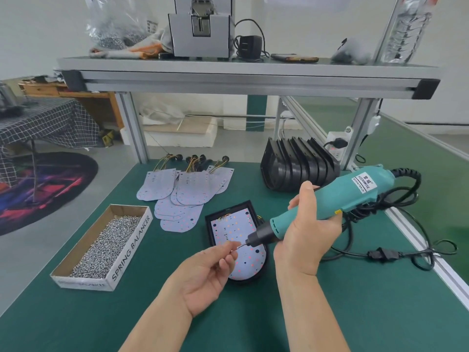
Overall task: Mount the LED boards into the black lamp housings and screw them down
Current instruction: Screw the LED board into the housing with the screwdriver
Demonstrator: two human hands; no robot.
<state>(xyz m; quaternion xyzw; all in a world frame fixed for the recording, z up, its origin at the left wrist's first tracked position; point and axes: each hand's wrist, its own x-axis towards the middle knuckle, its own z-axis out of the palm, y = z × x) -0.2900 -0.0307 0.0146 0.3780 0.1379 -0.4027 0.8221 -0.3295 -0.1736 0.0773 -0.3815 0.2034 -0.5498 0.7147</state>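
LED board point(234, 231) sits inside an open black lamp housing point(208, 232) at centre frame, flat on the green surface point(253, 321). Your left grip point(205, 275), lower centre, is palm-up, thumb and forefinger pinching a tiny metal piece point(239, 246) against the driver's bit; too small to say if it's a screw. Your right grip point(304, 235) is clenched round the teal electric screwdriver point(342, 196), nose slanting down-left, bit tip meeting your left fingertips over the board's middle. Can't tell if the bit touches the board. Black power cord point(385, 255) trails from the driver's rear and loops across the surface at right.

Loose LED boards point(177, 196) lie fanned and overlapping just above-left of the housing, wired ends pointing to the far edge. Cardboard box point(132, 247) marked SPRING BALANCER sits at left, well apart from the housing, holding a heap of silver screws point(106, 245). Stacked black housings point(297, 168) stand on edge, nested in a row, upper right of the surface near a frame leg. Aluminium shelf point(248, 72) spans the top of the frame, carrying a grey box, a bag and a bottle.
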